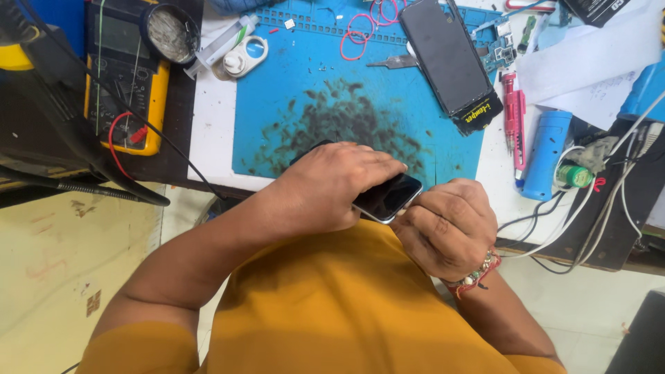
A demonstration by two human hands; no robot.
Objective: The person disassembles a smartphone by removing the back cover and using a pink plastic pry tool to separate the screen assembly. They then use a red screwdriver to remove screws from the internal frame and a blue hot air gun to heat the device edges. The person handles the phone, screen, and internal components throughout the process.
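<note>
Glossy black glass fronts the slim silver-edged phone (386,198), clamped between the left hand (332,183) wrapped over it and the right hand (447,225) pinching its corner.

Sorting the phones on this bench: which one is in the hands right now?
The dark phone at the mat's near edge, gripped by the left hand and right hand. The other phone lies untouched at the mat's far side.

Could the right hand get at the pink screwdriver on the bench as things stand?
Probably yes, once it lets go: the right hand grips the phone, and the pink screwdriver lies uncovered on the white bench ahead, with nothing between them.
</note>
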